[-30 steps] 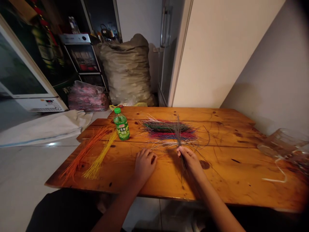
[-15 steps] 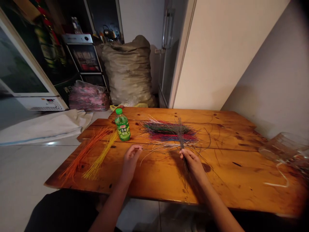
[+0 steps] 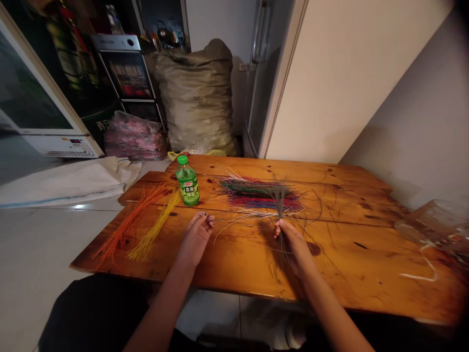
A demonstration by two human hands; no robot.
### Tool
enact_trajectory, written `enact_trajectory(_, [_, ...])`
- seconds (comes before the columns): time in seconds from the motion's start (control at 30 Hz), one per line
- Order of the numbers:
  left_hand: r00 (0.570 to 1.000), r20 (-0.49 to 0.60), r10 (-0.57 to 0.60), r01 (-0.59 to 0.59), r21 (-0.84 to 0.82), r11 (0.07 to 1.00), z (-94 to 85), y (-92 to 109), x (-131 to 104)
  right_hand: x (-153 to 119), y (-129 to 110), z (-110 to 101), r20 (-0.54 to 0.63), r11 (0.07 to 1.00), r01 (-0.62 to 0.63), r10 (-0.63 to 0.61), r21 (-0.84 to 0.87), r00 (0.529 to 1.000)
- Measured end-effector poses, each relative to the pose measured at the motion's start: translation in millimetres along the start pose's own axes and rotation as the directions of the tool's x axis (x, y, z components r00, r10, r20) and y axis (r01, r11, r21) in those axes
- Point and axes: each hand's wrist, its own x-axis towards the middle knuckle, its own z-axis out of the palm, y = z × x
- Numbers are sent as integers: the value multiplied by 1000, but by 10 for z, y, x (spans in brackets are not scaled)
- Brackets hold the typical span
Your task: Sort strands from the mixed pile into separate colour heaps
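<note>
My right hand (image 3: 291, 239) is closed around a bundle of thin dark wires (image 3: 280, 203), which stands upright with its lower ends fanned out below the fist. My left hand (image 3: 198, 234) is pinched over the table, left of the bundle; whatever its fingertips hold is too fine to make out. Behind the hands lies a pile of green, red and blue wires (image 3: 256, 190), with white wires (image 3: 249, 215) along its near side. Orange wires (image 3: 128, 225) and yellow wires (image 3: 157, 227) lie at the left of the table.
A green-capped bottle (image 3: 188, 183) stands on the wooden table (image 3: 366, 264) between the yellow wires and the coloured pile. A clear container (image 3: 421, 220) is at the right edge. Behind the table are a large sack (image 3: 198, 98) and a pink-filled plastic bag (image 3: 134, 137).
The camera view has shifted slightly. My left hand has turned, its fingers curled more. In my right hand the dark bundle remains, its lower ends spread wider.
</note>
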Motion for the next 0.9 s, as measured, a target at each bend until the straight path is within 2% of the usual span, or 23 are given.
enact_trajectory(0.1, [998,59,-27,22,85,996,43,-58,-44,-120,-4,134,109,997,-55,60,-46,992])
enact_trajectory(0.2, [991,129,-17,-14,236,972,93,-123,-94,-245,20,287,203,988,-78,104,-130,974])
enact_trajectory(0.3, [981,192,3,-80,392,917,129,-155,-134,-317,60,382,279,970,-93,155,-225,948])
enact_trajectory(0.43, [978,200,60,-162,546,822,161,-144,-166,-336,105,410,389,953,-83,198,-293,899])
enact_trajectory(0.57, [975,200,95,-203,641,741,158,-140,-167,-346,129,416,390,941,-186,289,-282,874])
enact_trajectory(0.7, [951,264,161,-305,713,631,95,-162,-142,-369,151,423,374,919,-301,381,-256,845])
enact_trajectory(0.8, [928,301,222,-374,747,550,55,-174,-134,-383,163,428,387,910,-342,409,-232,826])
enact_trajectory(0.9, [912,295,286,-406,754,516,57,-173,-148,-391,171,435,402,908,-363,417,-207,815])
